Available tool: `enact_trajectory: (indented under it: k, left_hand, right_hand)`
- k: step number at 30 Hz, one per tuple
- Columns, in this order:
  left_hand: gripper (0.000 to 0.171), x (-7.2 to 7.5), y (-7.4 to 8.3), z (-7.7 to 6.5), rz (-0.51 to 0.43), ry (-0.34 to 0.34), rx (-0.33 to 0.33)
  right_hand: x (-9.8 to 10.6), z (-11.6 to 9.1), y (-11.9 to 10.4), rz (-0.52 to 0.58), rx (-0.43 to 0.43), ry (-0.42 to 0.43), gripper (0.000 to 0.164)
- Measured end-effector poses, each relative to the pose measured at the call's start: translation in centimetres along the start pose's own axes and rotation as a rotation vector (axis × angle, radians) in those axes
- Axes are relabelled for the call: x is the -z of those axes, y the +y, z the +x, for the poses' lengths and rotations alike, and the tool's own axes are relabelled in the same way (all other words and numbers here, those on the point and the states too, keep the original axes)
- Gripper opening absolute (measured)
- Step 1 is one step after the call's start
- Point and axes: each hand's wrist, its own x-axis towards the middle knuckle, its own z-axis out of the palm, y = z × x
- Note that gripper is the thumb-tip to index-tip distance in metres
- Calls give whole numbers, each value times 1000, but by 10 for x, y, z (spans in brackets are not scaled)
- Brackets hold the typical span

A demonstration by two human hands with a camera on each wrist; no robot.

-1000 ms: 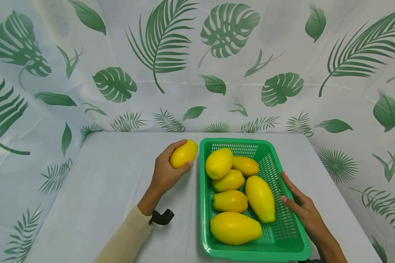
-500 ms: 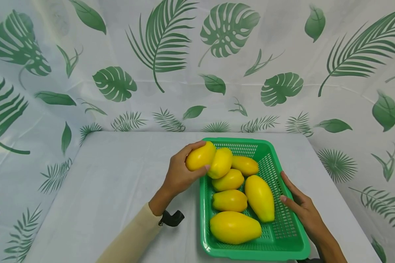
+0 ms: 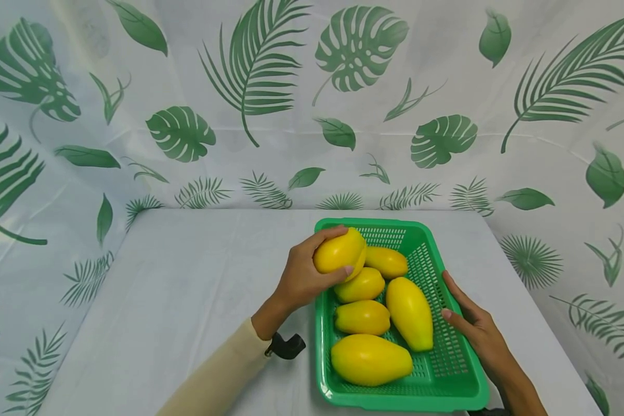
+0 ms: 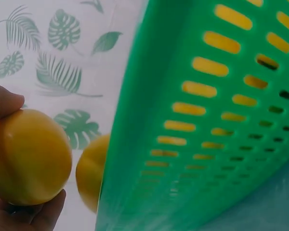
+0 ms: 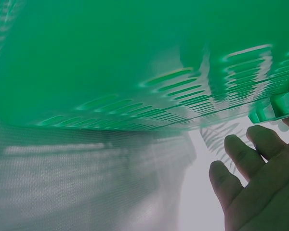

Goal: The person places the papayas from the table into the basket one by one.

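My left hand (image 3: 303, 271) grips a yellow papaya (image 3: 338, 253) from its left side, over the far left corner of the green basket (image 3: 319, 346). Just behind it, mostly covered in the head view, is another papaya (image 4: 92, 173); a narrow gap parts the two in the left wrist view. Several more papayas lie inside, among them a large one (image 3: 371, 360) at the near end and a long one (image 3: 411, 315) on the right. My right hand (image 3: 481, 329) holds the basket's right rim, thumb over the edge. Its other fingers (image 5: 245, 156) hang loosely beneath the rim.
A white cloth (image 3: 187, 300) covers the table under the basket. Leaf-printed sheeting (image 3: 270, 167) closes off the back and both sides. A black wrist mount (image 3: 286, 346) sticks out from the left wrist near the basket's left wall.
My left hand has carried its papaya rightward from beside the basket to over its far left corner, now in front of another papaya. The right hand has stayed at the rim.
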Motion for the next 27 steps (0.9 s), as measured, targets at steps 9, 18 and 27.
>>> enact_trajectory:
  k: [9,18,27]
  left_hand:
    - [63,-13,10,8,-59,-118,66]
    - [61,-22,17,15,-127,-207,100]
    - [61,-31,13,18,-118,-242,113]
  right_hand:
    - [0,0,2,12,1,1,70]
    - [0,0,2,17,-4,1,69]
    - [0,0,2,14,-3,0,69]
